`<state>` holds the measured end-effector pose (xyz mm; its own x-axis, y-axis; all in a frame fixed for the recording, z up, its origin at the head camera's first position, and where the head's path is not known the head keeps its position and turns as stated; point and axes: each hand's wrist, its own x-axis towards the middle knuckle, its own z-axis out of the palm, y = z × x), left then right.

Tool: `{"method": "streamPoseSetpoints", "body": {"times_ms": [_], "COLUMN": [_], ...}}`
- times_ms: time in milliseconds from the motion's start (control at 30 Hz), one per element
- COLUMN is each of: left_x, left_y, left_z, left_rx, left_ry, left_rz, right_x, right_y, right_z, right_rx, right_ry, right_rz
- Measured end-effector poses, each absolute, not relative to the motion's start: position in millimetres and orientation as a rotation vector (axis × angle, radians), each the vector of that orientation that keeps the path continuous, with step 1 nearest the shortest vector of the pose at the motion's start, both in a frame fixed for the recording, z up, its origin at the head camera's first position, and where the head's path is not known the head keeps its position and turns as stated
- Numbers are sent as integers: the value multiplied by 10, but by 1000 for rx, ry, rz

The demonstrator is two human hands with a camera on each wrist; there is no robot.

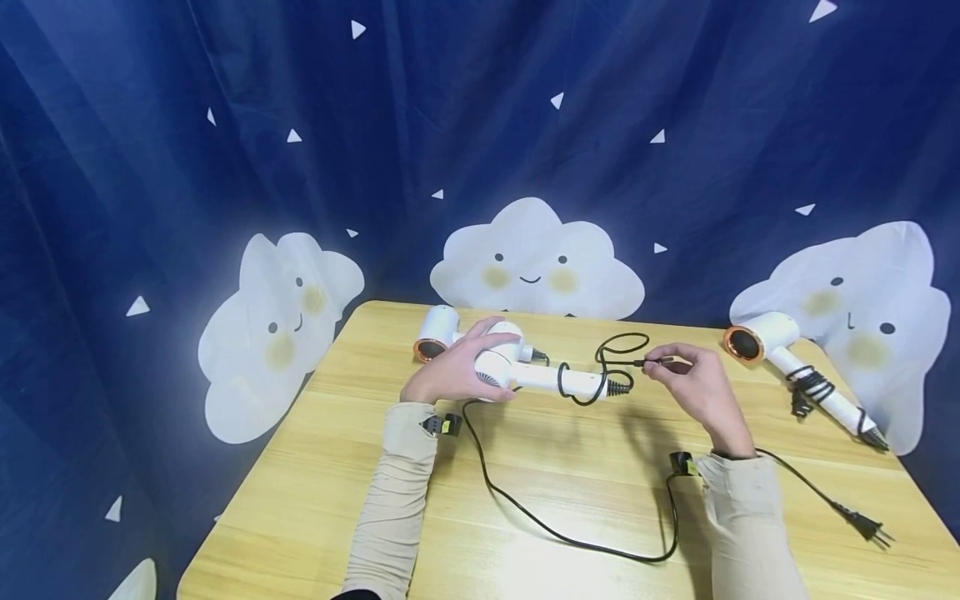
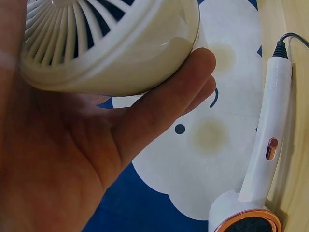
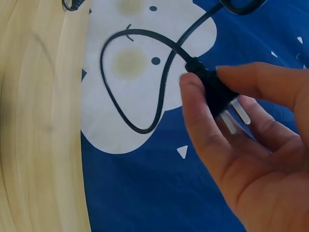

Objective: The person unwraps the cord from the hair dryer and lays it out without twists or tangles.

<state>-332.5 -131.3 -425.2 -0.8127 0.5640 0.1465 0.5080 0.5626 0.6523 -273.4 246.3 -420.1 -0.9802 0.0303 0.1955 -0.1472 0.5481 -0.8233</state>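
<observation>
My left hand [image 1: 456, 368] grips a white hair dryer [image 1: 536, 377] by its head, holding it over the table with the handle pointing right. The dryer's slatted grille [image 2: 63, 36] faces up close to the palm in the left wrist view. Its black cord [image 1: 606, 367] loops loosely round the handle's end and runs to a two-pin plug [image 3: 217, 92]. Thumb and finger of my right hand [image 1: 696, 390] pinch that plug, pins toward the palm. Behind my left hand, a second white hair dryer [image 1: 438, 325] with a copper-rimmed nozzle lies on the table, partly hidden.
A third white hair dryer [image 1: 780, 337] lies at the right, its black cord [image 1: 813, 382] wound round the handle. Another cord [image 1: 540, 521] curves across the front of the wooden table [image 1: 315, 492], and a plug [image 1: 862, 525] lies near the right edge. A blue cloud-patterned curtain [image 1: 480, 125] hangs behind.
</observation>
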Motion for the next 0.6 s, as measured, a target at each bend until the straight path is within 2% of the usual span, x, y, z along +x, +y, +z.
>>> {"method": "streamPoseSetpoints", "body": {"times_ms": [600], "left_x": [-3333], "left_y": [-1297], "left_z": [-4269], "left_rx": [919], "left_ry": [2705], "left_rz": [1080], "right_x": [-2663], "right_y": [2333], "right_z": [-4058], "right_rx": [161], "right_ry": [-2284], "right_rz": [1404]}}
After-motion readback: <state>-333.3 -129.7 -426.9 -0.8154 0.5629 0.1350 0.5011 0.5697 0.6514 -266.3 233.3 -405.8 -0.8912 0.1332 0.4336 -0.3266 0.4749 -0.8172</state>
